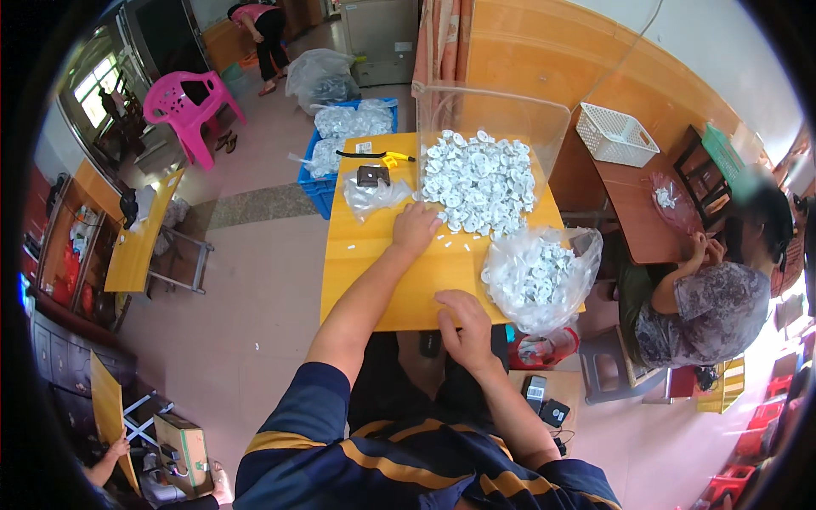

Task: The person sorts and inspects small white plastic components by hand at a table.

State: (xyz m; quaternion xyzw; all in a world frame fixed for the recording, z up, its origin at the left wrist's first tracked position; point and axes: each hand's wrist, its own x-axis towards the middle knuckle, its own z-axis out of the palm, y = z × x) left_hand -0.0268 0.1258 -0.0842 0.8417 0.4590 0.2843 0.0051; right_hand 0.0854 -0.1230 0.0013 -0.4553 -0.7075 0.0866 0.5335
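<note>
My left hand point(415, 229) reaches to the near left edge of a heap of small white plastic parts point(478, 180) on the yellow wooden table point(365, 285). Its fingers are curled down at the heap, and what they hold, if anything, is hidden. At the table's front edge my right hand point(466, 326) is open, thumb apart from the fingers, with nothing seen in it. To its right, a clear plastic bag point(540, 276) full of similar white parts sits on the table corner. A few tiny white pieces lie loose between my hands and the heap.
A clear plastic guard point(544, 127) stands around the heap's back. Left of it lie a dark small box point(372, 175) on a plastic bag and a yellow-black tool point(393, 159). A blue crate point(316, 194) holds bagged parts. At right, another person sits by a brown table point(633, 217).
</note>
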